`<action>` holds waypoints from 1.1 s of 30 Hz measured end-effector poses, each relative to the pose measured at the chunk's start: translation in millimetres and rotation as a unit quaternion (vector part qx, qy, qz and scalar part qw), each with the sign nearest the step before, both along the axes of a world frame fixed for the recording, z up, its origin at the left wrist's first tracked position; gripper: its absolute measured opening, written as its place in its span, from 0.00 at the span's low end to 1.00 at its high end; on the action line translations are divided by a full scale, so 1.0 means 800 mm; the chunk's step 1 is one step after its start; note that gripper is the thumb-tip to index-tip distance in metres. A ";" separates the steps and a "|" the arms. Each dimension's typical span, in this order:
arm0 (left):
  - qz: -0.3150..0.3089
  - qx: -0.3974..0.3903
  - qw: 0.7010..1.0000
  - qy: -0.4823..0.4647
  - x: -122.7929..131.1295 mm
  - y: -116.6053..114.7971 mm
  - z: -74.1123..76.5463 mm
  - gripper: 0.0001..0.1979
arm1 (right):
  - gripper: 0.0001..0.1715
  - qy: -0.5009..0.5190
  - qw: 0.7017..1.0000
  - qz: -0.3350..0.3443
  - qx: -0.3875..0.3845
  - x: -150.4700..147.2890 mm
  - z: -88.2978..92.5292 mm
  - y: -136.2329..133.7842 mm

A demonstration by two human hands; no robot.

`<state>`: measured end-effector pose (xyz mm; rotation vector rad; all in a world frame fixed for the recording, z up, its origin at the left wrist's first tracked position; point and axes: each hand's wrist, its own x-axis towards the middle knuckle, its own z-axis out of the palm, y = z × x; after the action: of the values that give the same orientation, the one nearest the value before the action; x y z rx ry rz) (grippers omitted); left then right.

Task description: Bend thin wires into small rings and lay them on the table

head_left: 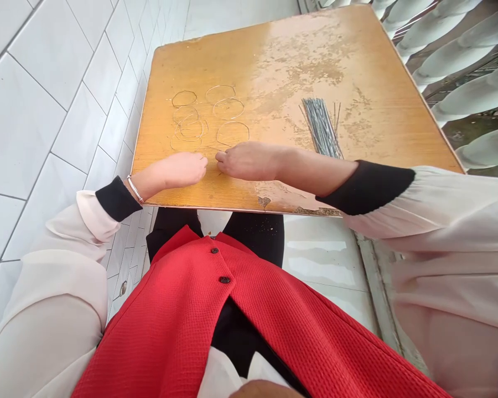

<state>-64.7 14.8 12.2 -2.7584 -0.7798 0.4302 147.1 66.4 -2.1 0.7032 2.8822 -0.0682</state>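
- While my fingertips gather near the middle of the wooden worktop (398,99), my left hand (182,170) and right hand (249,161) face each other, knuckles up, only just apart.
- Both hands look loosely curled, not clenched. A thin wire end (211,148) seems to run toward my right fingertips (219,156), but I cannot tell whether either hand grasps anything.
- Loops of thin wire (233,122) lie flat just ahead of my hands, some overlapping toward the left. Laid flat and spread out, they can probably each be seen and reached.
- A bundle of straight grey wires (321,128) lies to the right of the loops, its lower end hidden behind my right forearm (315,171). Its place off to the side seems to keep it apart from the loops.
- My hands sit not far from the near edge, with a silver bangle (135,189) on my left wrist. Worn, bare wood runs from the loops to the far edge, leaving room to move forward; the left edge lies closer than the right.
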 end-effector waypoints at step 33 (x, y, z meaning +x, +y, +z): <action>0.172 -0.031 0.971 -0.164 -0.006 -0.005 -0.034 0.12 | 0.19 0.185 0.978 -0.094 -0.012 0.016 -0.025 0.003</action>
<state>-69.2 10.8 -15.1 -2.7899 -1.3577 0.0539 160.1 68.5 -21.9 1.0578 3.1426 -0.2874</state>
